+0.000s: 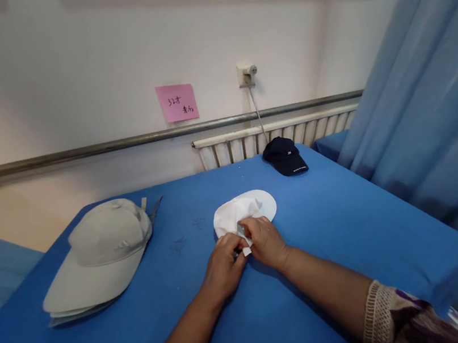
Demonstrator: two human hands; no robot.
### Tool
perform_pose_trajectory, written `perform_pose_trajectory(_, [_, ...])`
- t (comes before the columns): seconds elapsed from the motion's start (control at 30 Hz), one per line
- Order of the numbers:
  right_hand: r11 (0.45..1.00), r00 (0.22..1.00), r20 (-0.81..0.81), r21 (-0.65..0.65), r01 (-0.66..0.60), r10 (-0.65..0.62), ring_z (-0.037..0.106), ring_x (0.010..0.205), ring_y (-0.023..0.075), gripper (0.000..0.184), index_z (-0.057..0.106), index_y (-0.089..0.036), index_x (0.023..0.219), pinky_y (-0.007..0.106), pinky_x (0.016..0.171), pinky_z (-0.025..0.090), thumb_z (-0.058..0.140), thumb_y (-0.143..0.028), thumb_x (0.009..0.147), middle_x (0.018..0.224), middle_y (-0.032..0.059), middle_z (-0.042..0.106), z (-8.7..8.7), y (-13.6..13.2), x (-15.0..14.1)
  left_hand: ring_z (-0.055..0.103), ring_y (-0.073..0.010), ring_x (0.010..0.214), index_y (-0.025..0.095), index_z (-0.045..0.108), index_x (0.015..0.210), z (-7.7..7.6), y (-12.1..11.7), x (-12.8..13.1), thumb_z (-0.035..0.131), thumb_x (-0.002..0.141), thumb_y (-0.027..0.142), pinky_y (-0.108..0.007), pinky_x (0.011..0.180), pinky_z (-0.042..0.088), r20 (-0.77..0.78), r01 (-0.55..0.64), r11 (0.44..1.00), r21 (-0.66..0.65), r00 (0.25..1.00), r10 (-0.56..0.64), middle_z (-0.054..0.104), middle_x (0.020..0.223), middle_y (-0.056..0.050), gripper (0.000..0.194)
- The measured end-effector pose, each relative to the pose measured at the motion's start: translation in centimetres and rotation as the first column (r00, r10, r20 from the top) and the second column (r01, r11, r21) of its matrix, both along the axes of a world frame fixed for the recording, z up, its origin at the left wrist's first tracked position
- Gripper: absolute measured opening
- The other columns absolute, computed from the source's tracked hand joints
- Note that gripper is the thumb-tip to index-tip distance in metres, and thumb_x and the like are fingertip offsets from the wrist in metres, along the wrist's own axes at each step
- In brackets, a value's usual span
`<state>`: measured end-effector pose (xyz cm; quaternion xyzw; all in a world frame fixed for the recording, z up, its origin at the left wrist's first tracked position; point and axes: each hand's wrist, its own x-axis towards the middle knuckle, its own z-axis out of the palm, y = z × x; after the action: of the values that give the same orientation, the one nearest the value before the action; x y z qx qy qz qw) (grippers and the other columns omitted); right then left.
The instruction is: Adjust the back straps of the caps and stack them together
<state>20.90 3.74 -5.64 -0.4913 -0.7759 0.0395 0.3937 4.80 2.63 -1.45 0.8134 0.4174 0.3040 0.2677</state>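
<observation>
A white cap [231, 215] lies on the blue-covered table in front of me, its brim pointing to the right. My left hand [225, 263] is closed at the cap's near edge, pinching a small white strap end. Just to the right, my right hand [266, 241] is also closed, its fingers gripping the cap's edge beside the strap. The two hands nearly touch, and the fingers partly hide the strap and the near side of the cap.
Stacked light grey caps [106, 241] lie at the left of the blue table cover [332, 225]. A dark navy cap [283, 155] rests at the back. Behind are a rail [121, 144], a radiator [226, 152] and a plugged-in cord [258, 112]. A blue curtain [423, 85] hangs right.
</observation>
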Motion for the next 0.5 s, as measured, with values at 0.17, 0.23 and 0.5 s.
perform_pose_trajectory(0.17, [0.994, 0.994, -0.101, -0.106, 0.021, -0.032, 0.058, 0.075, 0.0202, 0.014, 0.058, -0.021, 0.092, 0.030, 0.073, 0.041, 0.058, -0.017, 0.079, 0.083, 0.0027, 0.065, 0.0, 0.6, 0.8, 0.060, -0.0206, 0.088, 0.021, 0.068, 0.080, 0.6, 0.5, -0.4, 0.062, 0.085, 0.034, -0.033, 0.085, 0.046, 0.333, -0.105, 0.983, -0.153, 0.931, 0.152, 0.067, 0.089, -0.003, 0.015])
perform_pose_trajectory(0.23, [0.983, 0.974, -0.210, -0.175, 0.051, -0.088, 0.055, 0.068, 0.0174, 0.011, 0.057, -0.022, 0.089, 0.027, 0.067, 0.040, 0.055, -0.017, 0.079, 0.078, 0.0000, 0.063, 0.0, 1.0, 1.1, 0.061, -0.0193, 0.084, 0.021, 0.069, 0.085, 1.0, 0.6, -0.8, 0.063, 0.085, 0.037, -0.031, 0.081, 0.047, 0.429, -0.162, 0.953, -0.256, 0.864, 0.262, 0.067, 0.088, -0.002, 0.017])
perform_pose_trajectory(0.5, [0.987, 0.917, -0.397, -0.157, -0.017, -0.047, 0.049, 0.063, 0.0141, 0.005, 0.056, -0.021, 0.081, 0.025, 0.062, 0.038, 0.057, -0.026, 0.079, 0.073, -0.0024, 0.057, -0.5, 1.3, 1.5, 0.063, -0.0241, 0.105, 0.024, 0.068, 0.105, 0.0, 0.9, -1.3, 0.068, 0.082, 0.030, -0.041, 0.098, 0.046, 0.166, -0.054, 0.998, -0.042, 0.984, 0.061, 0.072, 0.107, -0.005, 0.023])
